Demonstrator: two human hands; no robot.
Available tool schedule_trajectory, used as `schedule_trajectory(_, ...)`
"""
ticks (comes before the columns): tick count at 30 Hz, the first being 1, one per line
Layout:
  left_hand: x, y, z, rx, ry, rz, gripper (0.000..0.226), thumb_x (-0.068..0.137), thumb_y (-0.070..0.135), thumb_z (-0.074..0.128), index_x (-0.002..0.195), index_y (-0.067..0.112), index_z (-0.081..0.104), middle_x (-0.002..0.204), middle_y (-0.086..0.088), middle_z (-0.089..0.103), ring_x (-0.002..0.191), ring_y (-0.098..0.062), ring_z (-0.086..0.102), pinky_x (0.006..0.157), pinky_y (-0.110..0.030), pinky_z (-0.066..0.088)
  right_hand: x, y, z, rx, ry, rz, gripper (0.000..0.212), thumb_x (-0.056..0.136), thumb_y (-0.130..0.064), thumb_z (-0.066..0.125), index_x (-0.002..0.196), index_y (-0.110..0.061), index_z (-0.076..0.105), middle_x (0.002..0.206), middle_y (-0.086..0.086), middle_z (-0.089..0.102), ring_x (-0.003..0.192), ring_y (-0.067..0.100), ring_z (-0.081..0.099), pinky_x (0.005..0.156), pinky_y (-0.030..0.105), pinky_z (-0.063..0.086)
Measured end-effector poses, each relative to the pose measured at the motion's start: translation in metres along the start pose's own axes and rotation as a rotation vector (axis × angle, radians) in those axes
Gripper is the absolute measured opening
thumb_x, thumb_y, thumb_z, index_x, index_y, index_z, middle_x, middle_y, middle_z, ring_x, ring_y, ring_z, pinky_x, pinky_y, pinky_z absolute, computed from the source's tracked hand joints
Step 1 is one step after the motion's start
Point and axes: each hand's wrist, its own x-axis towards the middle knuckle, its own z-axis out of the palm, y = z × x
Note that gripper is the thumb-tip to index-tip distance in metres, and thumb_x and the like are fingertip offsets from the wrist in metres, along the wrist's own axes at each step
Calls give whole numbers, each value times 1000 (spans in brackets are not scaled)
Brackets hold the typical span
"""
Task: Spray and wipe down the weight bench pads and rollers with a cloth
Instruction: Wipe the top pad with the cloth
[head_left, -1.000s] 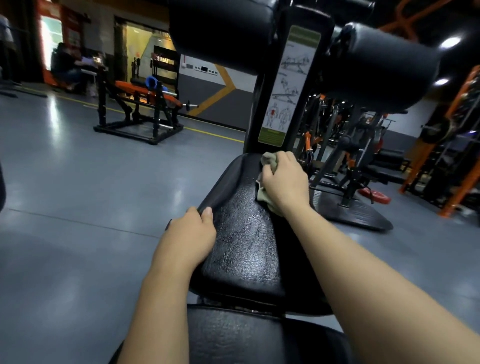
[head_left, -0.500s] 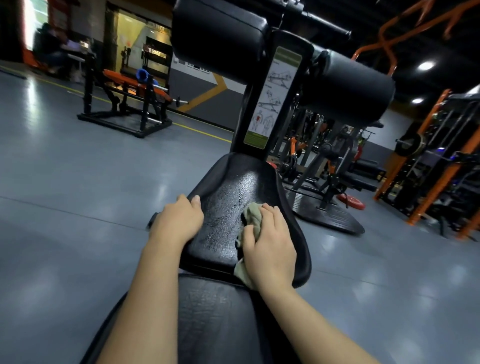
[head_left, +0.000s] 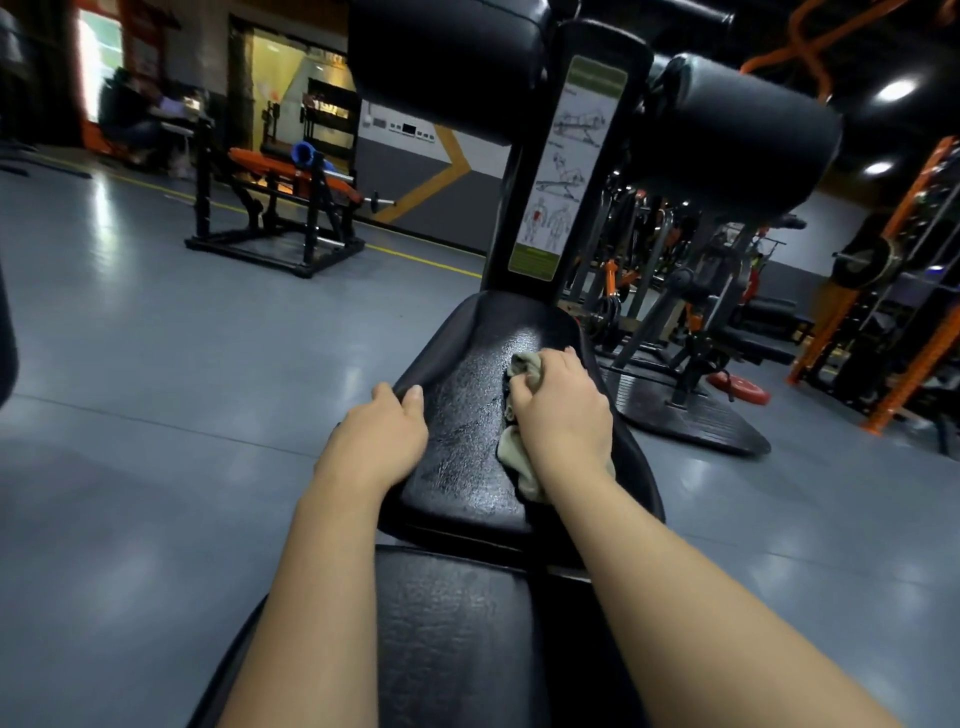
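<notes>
A black seat pad (head_left: 470, 457) lies in front of me, its surface wet and shiny. My right hand (head_left: 563, 415) presses a crumpled beige cloth (head_left: 522, 366) onto the right side of the pad. My left hand (head_left: 382, 439) grips the pad's left edge, thumb on top. Nearer to me is the long black back pad (head_left: 452, 639). Two black rollers, left (head_left: 441, 62) and right (head_left: 743, 135), stand above the seat on either side of an upright post carrying an instruction label (head_left: 569, 166). No spray bottle is in view.
Grey gym floor (head_left: 156, 415) spreads to the left and right. A black and orange bench with a barbell (head_left: 275, 208) stands at the far left. Machines, an orange rack (head_left: 893, 312) and a red weight plate (head_left: 737, 387) crowd the right side.
My right hand drew the cloth from the pad's far end back to its near end, then pushed it forward to the middle right. My left hand stayed on the left edge.
</notes>
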Motion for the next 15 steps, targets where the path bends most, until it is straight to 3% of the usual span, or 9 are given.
schedule_trajectory(6, 2, 1, 0, -15, -15, -6, 52, 109, 47, 25, 140, 10, 44, 140, -21, 55, 129, -38, 51, 100, -43, 40, 66, -5, 13, 39, 84, 45, 26, 97, -38, 55, 113, -19, 64, 123, 4, 63, 108, 35, 61, 76, 35, 34)
schedule_trajectory(10, 9, -1, 4, -27, 19, -33, 52, 109, 48, 27, 141, 12, 45, 139, -19, 56, 126, -37, 52, 92, -41, 38, 108, -6, 20, 89, 100, 67, 26, 97, -36, 57, 115, -19, 61, 121, 5, 64, 108, 35, 61, 82, 38, 44)
schedule_trajectory(15, 12, 0, 5, -13, 17, -43, 51, 108, 49, 27, 136, 11, 46, 137, -21, 57, 125, -37, 53, 96, -43, 40, 139, -4, 21, 125, 109, 154, 29, 96, -33, 55, 120, -19, 62, 121, 10, 66, 110, 37, 61, 86, 39, 47)
